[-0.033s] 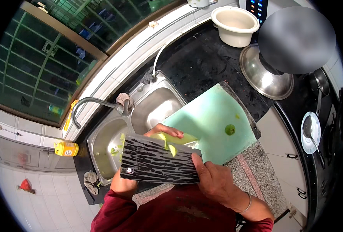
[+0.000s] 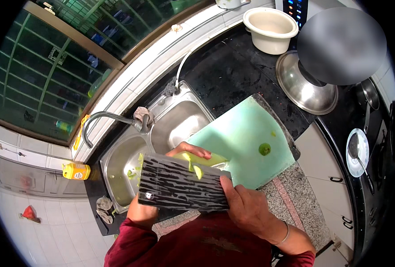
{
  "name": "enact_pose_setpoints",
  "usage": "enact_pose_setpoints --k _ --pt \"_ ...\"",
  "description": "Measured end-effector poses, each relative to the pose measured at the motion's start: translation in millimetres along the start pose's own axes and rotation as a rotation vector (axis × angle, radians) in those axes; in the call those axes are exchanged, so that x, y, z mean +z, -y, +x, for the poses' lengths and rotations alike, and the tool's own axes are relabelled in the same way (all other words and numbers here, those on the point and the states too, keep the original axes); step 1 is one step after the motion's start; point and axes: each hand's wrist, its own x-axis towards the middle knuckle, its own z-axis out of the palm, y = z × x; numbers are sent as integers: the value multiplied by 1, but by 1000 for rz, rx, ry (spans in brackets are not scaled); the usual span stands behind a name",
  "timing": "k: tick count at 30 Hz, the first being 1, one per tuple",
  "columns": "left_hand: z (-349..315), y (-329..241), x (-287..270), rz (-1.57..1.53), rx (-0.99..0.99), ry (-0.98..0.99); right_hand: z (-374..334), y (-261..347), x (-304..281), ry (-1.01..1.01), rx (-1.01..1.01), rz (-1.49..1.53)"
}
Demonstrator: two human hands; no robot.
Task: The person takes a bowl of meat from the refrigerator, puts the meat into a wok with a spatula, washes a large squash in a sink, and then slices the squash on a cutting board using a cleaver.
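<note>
A broad cleaver (image 2: 184, 183) with a dark blade and pale wavy streaks lies nearly flat in front of me. My right hand (image 2: 247, 205) is closed around its right end, thumb on the blade; the handle is hidden. Behind the blade my left hand (image 2: 191, 150) grips a peeled, pale green gourd (image 2: 208, 159); the blade covers most of that hand. A strip of peel (image 2: 198, 172) clings to the blade, and more peel hangs at its left edge. Under the gourd's right end spreads a mint-green cutting board (image 2: 242, 127), bearing a round green end piece (image 2: 264, 149).
A double steel sink (image 2: 179, 122) with a curved faucet (image 2: 101, 115) lies left, green scraps in its near basin. Beyond the board stand a cream pot (image 2: 273, 40) and a steel lid (image 2: 295, 93). At right is a plate (image 2: 362, 164) with a spoon; a yellow jug (image 2: 76, 171) stands far left.
The cleaver's blade has tilted very slightly. Both hands and the gourd hold their places.
</note>
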Motion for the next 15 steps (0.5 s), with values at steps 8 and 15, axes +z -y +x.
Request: enact_pose_setpoints --k 8,15 --pt "-23 4 -16 337 -113 -140 13 -19 10 -69 137 -82" --pt "1 5 -11 117 -10 -193 7 3 32 -64 23 -82"
